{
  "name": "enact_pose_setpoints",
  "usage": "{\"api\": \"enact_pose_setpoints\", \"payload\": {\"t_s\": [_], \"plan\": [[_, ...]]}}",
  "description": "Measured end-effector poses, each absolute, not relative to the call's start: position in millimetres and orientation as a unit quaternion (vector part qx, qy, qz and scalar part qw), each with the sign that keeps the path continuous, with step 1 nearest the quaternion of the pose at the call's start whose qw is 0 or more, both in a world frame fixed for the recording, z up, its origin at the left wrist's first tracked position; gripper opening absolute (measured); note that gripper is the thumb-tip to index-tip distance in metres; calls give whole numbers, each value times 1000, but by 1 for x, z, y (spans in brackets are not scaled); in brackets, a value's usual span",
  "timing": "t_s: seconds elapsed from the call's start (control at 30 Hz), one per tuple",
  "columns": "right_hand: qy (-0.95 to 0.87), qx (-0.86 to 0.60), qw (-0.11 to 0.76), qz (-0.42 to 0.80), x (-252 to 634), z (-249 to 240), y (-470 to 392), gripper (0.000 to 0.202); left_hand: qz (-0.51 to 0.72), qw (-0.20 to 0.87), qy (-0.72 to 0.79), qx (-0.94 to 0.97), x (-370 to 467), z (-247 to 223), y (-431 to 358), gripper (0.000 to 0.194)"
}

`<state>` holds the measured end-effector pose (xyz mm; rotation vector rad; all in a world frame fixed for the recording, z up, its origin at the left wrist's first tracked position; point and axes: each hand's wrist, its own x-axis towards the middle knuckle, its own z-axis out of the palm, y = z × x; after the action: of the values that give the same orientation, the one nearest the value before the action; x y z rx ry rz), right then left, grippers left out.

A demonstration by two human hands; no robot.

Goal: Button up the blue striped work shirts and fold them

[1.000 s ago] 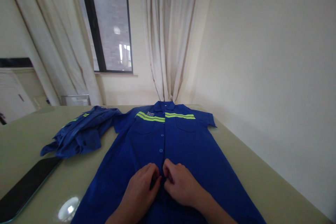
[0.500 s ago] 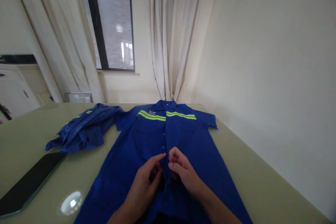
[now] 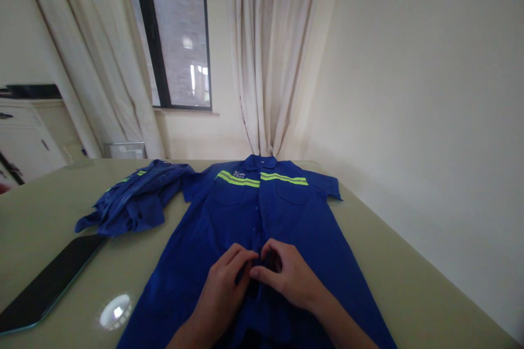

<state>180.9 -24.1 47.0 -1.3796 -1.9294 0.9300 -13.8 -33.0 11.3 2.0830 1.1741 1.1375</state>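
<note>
A blue short-sleeved work shirt (image 3: 305,218) lies spread front side up, collar pointing away from me, with yellow-green stripes across the chest. Low on its button front, my left hand (image 3: 223,283) has its thumb and fingers pinched at the front edge. Facing it, my right hand (image 3: 295,278) closes thumb and fingertips on the same edge, close to the left fingertips. A few buttons show above my hands. Whether a button sits between the fingers is hidden.
A crumpled blue garment (image 3: 131,202) with similar stripes lies to the left. Nearer me is a flat black panel (image 3: 51,283) on the glossy greenish table (image 3: 164,262). A wall (image 3: 429,120) runs along the right side, and curtains (image 3: 266,54) hang behind the table.
Both hands have moved slightly down the shirt front. The right thumb and fingers have shifted left, and the fingertips of both hands are now closer together.
</note>
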Motion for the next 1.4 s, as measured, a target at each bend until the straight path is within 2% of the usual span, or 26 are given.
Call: {"api": "enact_pose_setpoints", "payload": {"t_s": [0.1, 0.27, 0.37, 0.6, 0.8, 0.97, 1.07, 1.23, 1.33, 1.4], "plan": [[-722, -533, 289, 334, 180, 44, -25, 39, 403, 260, 417, 772, -13, 10, -34, 29], [-741, -517, 282, 322, 180, 43, -26, 33, 402, 272, 421, 766, -10, 6, -31, 23], [-732, -525, 308, 307, 177, 43, -23, 35, 425, 281, 468, 722, -11, 5, -25, 16], [-696, -525, 366, 325, 176, 36, -15, 18, 427, 372, 481, 669, -13, 6, -19, 17], [-689, -520, 387, 325, 174, 34, -16, 17, 381, 315, 509, 705, -8, 11, -25, 15], [-720, -522, 345, 300, 168, 31, -22, 12, 392, 330, 502, 696, -8, 14, -26, 16], [-717, -519, 366, 287, 166, 30, -23, 16, 408, 330, 497, 691, -8, 15, -25, 15], [-644, -517, 431, 364, 175, 32, -13, 33, 412, 303, 519, 684, -14, 17, -20, 18], [-631, -507, 374, 453, 182, 31, -7, 38, 402, 302, 536, 678, -17, 20, -19, 21], [-655, -487, 334, 471, 184, 32, -6, 36, 387, 333, 519, 685, -18, 23, -19, 22]]}}
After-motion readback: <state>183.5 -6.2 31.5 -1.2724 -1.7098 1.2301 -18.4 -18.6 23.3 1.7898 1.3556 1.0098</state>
